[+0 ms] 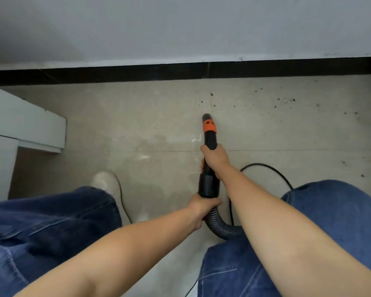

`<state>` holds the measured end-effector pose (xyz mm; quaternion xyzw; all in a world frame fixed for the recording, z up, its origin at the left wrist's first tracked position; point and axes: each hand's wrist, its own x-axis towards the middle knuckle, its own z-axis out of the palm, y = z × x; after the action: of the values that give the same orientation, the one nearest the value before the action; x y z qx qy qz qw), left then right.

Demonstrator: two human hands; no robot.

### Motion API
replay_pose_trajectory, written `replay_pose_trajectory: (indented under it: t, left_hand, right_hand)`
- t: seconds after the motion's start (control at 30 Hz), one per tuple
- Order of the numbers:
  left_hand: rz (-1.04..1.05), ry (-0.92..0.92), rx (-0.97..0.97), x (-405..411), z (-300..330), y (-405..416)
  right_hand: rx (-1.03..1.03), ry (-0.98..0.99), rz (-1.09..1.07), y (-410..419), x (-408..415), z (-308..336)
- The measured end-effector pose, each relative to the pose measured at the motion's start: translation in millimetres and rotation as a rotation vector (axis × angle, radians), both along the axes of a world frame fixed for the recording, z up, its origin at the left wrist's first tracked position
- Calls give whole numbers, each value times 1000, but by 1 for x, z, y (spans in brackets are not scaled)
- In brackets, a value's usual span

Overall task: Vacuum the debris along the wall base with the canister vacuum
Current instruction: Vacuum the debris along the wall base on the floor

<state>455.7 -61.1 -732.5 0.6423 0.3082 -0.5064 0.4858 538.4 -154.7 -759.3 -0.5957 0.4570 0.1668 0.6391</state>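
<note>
Right hand point(215, 156): wrapped round the black wand of the vacuum nozzle point(209, 129), just near of its orange collar, steering it.
Left hand point(202, 207): gripping the ribbed hose point(221, 226) where it joins the thick black cuff, on the near side of the right hand.
Nozzle tip: points toward the far wall, low over the floor point(137, 125); whether it touches the tiles I cannot tell.
Debris point(285, 100): dark specks scattered on the pale tiles, just far of the nozzle tip and thicker to the right, running along the black skirting point(180, 70) toward the right corner; a few more specks lie at the right edge, nearer the person.
Left stretch: the floor along the skirting to the left of the nozzle shows no such specks, only faint smears.
Canister: not in view; only the hose and a black cord point(266, 168) curving on the floor to the right.
Progress, as I judge it: the left part of the wall base looks done, the right part is left, so roughly midway.
What remains: the specks just ahead of the tip, then the patch toward the right corner.
Other: a white ledge point(30, 123) at the left; jeans and a pale shoe point(109, 189) near.
</note>
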Motion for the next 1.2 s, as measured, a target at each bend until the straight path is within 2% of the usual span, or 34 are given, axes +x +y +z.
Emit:
replay_pose_trajectory:
  t: [0.37,0.53,0.63,0.87,1.2]
  left_hand:
    - [-114,-147,-77,20,-10,-21]
    - [84,-142,-29,10,-19,-9]
    - [153,-139,12,8,-25,2]
    - [-48,-215,-21,24,-20,-17]
    - [23,-289,8,65,-26,-16]
  right_hand:
    - [-50,17,-171,-38,10,-4]
    - [-41,2,62,-5,25,-8]
    - [-13,-12,123,15,27,-10]
    - [-42,0,-166,-29,23,-6]
    - [-9,-29,-86,-21,74,-4]
